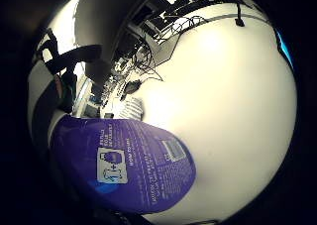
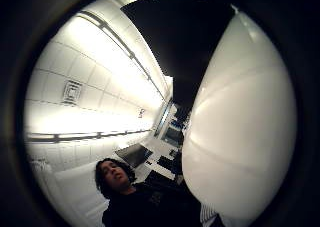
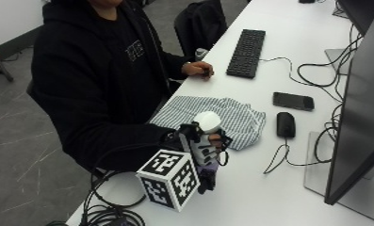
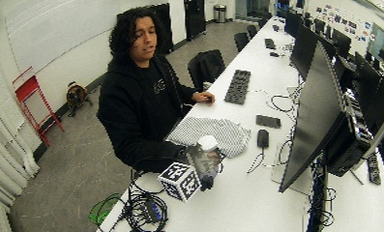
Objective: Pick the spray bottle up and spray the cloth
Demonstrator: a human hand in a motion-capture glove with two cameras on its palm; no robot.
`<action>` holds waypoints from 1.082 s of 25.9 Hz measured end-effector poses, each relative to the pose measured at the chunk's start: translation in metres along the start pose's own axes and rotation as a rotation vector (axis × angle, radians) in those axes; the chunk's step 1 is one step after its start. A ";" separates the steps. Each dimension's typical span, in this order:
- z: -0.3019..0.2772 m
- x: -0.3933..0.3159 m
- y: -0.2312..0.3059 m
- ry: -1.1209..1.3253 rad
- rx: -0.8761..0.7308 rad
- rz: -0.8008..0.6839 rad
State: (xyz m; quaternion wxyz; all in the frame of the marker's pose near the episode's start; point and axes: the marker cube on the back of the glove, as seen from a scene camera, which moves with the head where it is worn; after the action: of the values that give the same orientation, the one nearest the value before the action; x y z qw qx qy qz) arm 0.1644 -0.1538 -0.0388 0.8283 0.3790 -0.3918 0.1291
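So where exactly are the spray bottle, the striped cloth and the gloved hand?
spray bottle (image 3: 207, 120): outside view, on its white cap.
striped cloth (image 3: 237, 117): outside view, on its middle, flat on the table.
gloved right hand (image 3: 202, 145): outside view, on the fingers wrapped round the bottle.

Outside views look down from across the table (image 3: 287, 197); both palm cameras sit close against the spray bottle (image 1: 129, 165).

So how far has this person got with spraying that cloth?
The pick-up looks done: the gloved right hand grips the spray bottle, held upright just off the table. The striped cloth lies beside it near the table edge. The spraying itself seems left to do; no wet patch or mist shows, though the pictures could not reveal a faint one.
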 end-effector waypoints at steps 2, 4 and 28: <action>-0.001 -0.013 -0.003 0.013 -0.049 0.001; -0.008 -0.032 0.003 0.058 -0.142 0.005; 0.096 -0.067 -0.008 1.257 -1.148 0.165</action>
State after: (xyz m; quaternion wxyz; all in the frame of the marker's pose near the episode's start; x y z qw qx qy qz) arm 0.0713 -0.2232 -0.0543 0.9434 -0.2709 0.1092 0.1569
